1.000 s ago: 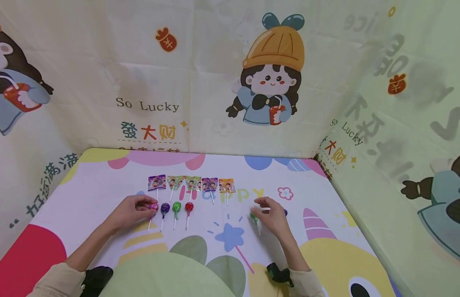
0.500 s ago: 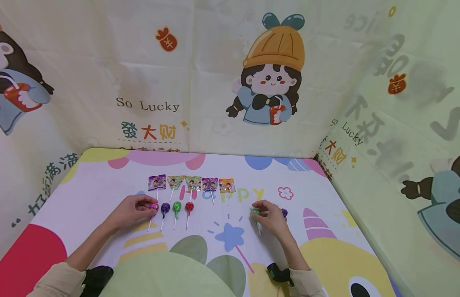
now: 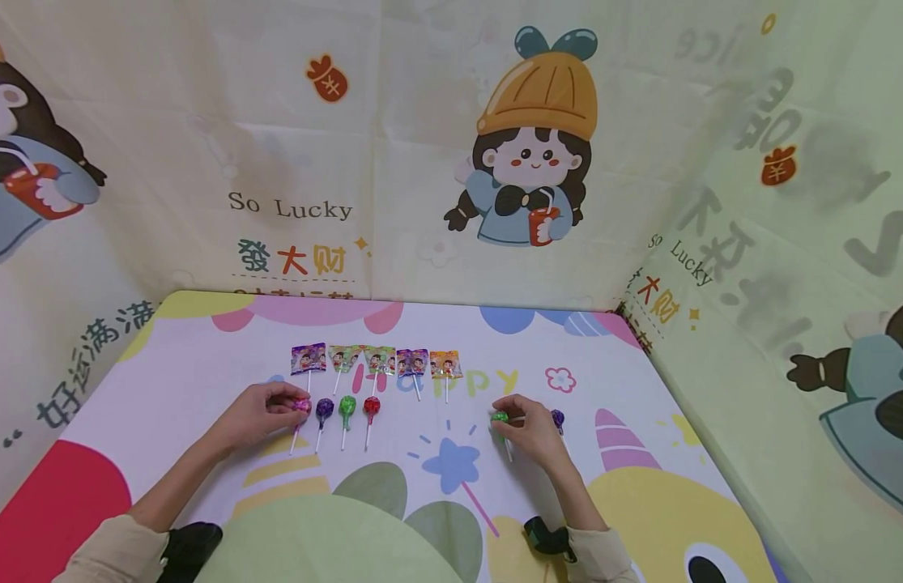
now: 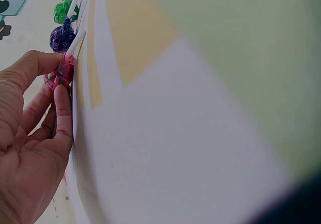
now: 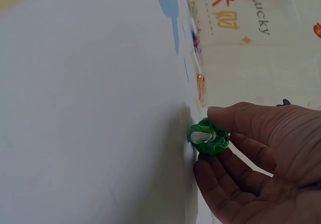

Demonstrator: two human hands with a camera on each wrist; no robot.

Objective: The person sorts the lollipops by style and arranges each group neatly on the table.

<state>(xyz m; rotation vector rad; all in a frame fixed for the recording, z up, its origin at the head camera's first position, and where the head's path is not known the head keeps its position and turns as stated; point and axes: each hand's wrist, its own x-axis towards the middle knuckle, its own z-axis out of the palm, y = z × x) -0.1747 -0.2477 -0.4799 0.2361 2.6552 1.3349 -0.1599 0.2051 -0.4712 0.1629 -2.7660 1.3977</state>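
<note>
At the left end of the front row, my left hand [image 3: 257, 417] pinches a pink lollipop [image 4: 63, 73] by its wrapped head, thumb on one side and fingers on the other. To its right lie a purple lollipop [image 3: 324, 408], a green one and a red lollipop [image 3: 372, 406], sticks toward me. My right hand [image 3: 536, 431] holds another green lollipop [image 5: 213, 141] by the head between thumb and fingers, low over the tabletop. Just right of that hand is a second purple lollipop [image 3: 558, 418], partly hidden behind it.
Behind the front row, several lollipops in flat printed packets, among them an orange packet [image 3: 445, 363], form a back row. The tabletop [image 3: 225, 356] has a colourful cartoon print. Printed cloth [image 3: 407, 162] hangs around its back and sides.
My right hand has shifted slightly left and down, its fingers now about the green lollipop's head. More of the purple lollipop beside it shows. My left hand stays put.
</note>
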